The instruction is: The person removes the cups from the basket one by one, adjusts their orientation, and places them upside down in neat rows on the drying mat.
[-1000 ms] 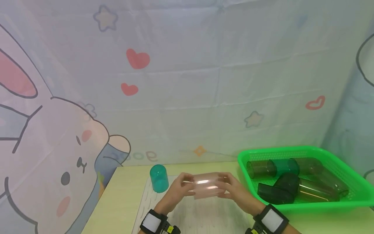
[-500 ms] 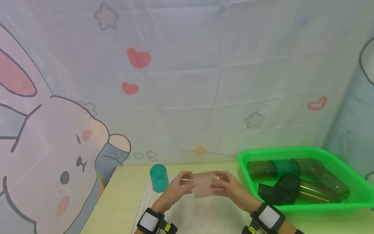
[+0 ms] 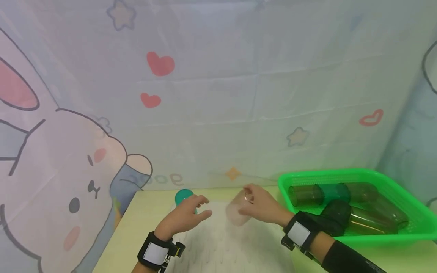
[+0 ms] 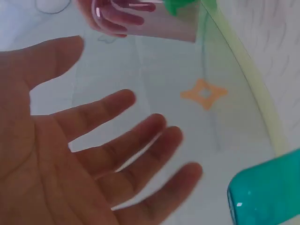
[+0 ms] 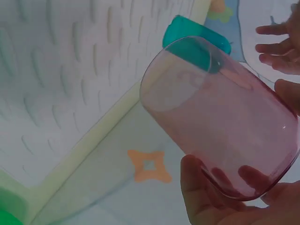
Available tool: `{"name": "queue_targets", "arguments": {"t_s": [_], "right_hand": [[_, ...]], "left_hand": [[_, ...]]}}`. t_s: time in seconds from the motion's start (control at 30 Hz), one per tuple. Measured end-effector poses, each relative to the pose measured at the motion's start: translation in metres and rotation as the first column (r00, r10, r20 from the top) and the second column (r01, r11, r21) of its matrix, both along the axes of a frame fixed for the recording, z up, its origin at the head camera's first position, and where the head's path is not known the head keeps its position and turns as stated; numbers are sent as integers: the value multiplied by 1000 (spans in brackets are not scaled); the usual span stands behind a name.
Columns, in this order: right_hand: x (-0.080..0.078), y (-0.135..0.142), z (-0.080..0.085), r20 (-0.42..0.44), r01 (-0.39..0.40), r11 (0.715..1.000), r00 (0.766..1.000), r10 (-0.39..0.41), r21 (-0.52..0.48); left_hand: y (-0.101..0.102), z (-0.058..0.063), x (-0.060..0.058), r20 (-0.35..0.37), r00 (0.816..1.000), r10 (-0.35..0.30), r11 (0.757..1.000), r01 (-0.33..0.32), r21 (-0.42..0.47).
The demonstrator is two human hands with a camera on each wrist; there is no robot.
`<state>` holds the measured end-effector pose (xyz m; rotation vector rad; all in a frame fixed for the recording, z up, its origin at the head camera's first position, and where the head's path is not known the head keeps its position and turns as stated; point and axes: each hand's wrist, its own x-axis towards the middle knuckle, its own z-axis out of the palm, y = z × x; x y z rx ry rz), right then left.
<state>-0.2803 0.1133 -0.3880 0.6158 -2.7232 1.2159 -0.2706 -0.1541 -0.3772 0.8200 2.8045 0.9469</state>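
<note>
In the head view my right hand [image 3: 264,204] grips a clear pink plastic cup [image 3: 236,209] by its base end, above the white textured mat [image 3: 232,250]. The right wrist view shows the pink cup [image 5: 220,117] tilted, its open rim pointing away from the fingers, which wrap the closed end. My left hand [image 3: 184,216] is off the cup, to its left, with fingers spread and nothing held; the left wrist view shows the bare palm [image 4: 93,154]. Behind the left hand, a teal cup [image 3: 183,195] stands upside down on the mat's far left corner, partly hidden by that hand.
A green plastic basket [image 3: 362,239] stands on the right of the pale yellow table [image 3: 126,235]. Inside lie several see-through cups [image 3: 372,222] in brown, teal and dark tones. A printed cloth [image 3: 218,94] hangs behind the table.
My left hand has let go of the pink cup and moved left toward the teal cup. The right hand has turned the pink cup from nearly level to a steeper tilt.
</note>
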Motion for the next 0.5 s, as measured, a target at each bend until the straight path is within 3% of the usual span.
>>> {"name": "queue_targets", "arguments": {"t_s": [0.13, 0.33, 0.5], "right_hand": [[-11, -11, -4, -120, 21, 981, 993, 2, 194], [-37, -30, -21, -132, -29, 971, 989, 62, 238], [-54, -45, -35, -138, -25, 962, 988, 64, 271]], "left_hand": [[0, -1, 3, -57, 998, 42, 988, -50, -147], [-4, -9, 3, -85, 993, 83, 964, -102, -244], [-2, -12, 5, -37, 996, 84, 953, -91, -289]]}}
